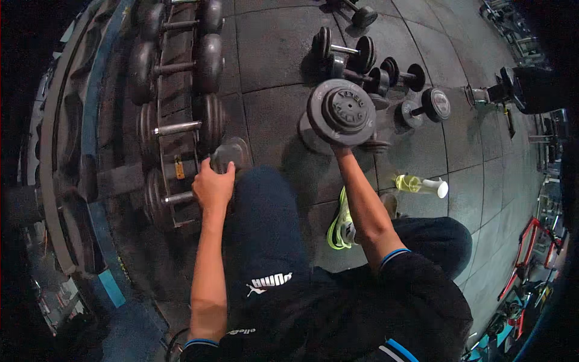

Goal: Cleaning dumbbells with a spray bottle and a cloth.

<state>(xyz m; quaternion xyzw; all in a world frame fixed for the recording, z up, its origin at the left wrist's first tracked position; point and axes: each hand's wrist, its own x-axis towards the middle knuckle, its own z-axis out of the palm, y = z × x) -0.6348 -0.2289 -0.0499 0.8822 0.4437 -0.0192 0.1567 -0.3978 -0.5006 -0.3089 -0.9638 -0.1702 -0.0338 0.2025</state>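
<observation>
My left hand (212,183) is at the near end of a dumbbell rack, its thumb and fingers around the edge of a blurred grey round weight (229,156). Beside it on the rack lies a dumbbell with a chrome handle (179,197); whether the round weight belongs to it, I cannot tell. My right hand (342,151) grips a plate-loaded dumbbell (346,111) from below. Its end plates face up at me and hide most of my fingers. Behind that dumbbell stands a cluster of other dumbbells on the rubber floor.
More dumbbells (176,68) line the rack (181,102) on the left. Loose dumbbells (346,49) and a round-headed one (425,108) lie ahead. A spray bottle with yellow liquid (409,183) lies right of my yellow-green shoe (337,231). Red-framed equipment (520,258) stands far right.
</observation>
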